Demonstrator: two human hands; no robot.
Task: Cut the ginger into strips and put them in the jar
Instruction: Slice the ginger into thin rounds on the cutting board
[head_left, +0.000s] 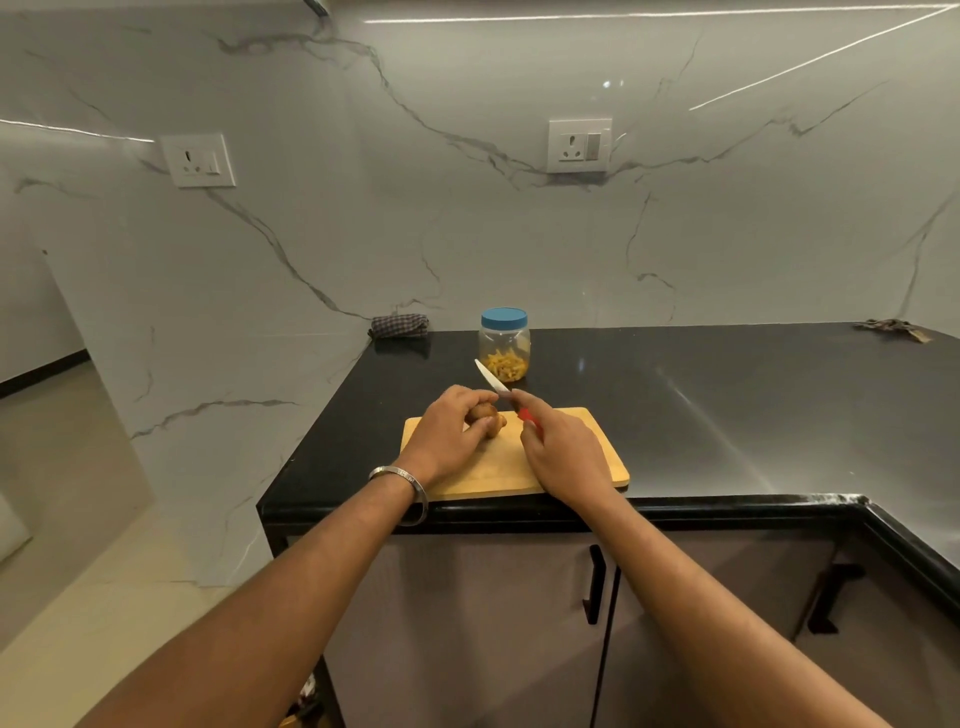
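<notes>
Here I see the left hand (451, 427) gripping the ginger (488, 415) on the cutting board (597, 457), the right hand (561, 447) curled round the knife (493, 382) just beside it. Behind the board stands the lidded jar (504, 345) on the desk (727, 405).
</notes>
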